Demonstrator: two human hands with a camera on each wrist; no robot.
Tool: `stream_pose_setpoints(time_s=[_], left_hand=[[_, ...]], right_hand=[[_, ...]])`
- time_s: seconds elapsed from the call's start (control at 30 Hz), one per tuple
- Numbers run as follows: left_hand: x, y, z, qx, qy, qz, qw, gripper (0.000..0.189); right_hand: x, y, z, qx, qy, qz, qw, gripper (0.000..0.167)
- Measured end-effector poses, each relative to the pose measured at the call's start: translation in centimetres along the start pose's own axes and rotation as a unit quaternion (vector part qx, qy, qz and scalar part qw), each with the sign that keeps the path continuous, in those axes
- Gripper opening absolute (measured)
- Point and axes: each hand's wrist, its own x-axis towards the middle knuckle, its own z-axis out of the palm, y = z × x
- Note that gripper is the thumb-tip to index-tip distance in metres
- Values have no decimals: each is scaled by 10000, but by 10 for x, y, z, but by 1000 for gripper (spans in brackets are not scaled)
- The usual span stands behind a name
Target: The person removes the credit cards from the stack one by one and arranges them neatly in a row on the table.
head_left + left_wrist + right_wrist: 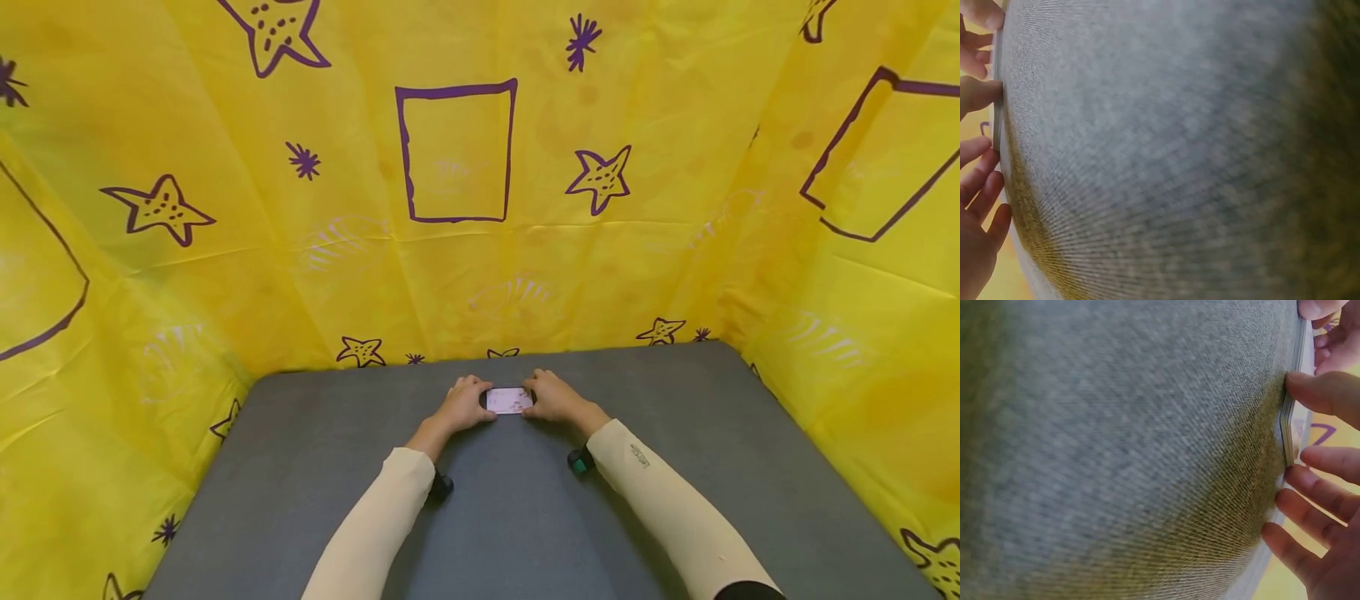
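The left hand and right hand pinched the smartphone at its left and right ends; it looked light, stiff, slick and breakable, best held by its edges.

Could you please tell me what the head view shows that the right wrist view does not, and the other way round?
Only the head view shows the left sleeve and right sleeve.

Only the right wrist view shows the close-up weave of the table and layered lines along the edge of the phone.

Both show the phone, left hand, right hand, table and yellow cloth.
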Motion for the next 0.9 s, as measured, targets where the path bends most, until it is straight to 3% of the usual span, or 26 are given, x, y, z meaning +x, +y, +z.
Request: stream_pose_setpoints(time_s=[0.4, 0.9], left_hand=[[3, -1, 0, -129, -76, -1, 9999, 53], [3, 1, -3, -401, -156, -198, 9989, 51]], right_hand=[[3, 5, 0, 472, 55, 137, 9988, 43], [4, 4, -4, 593, 137, 74, 9981, 43]])
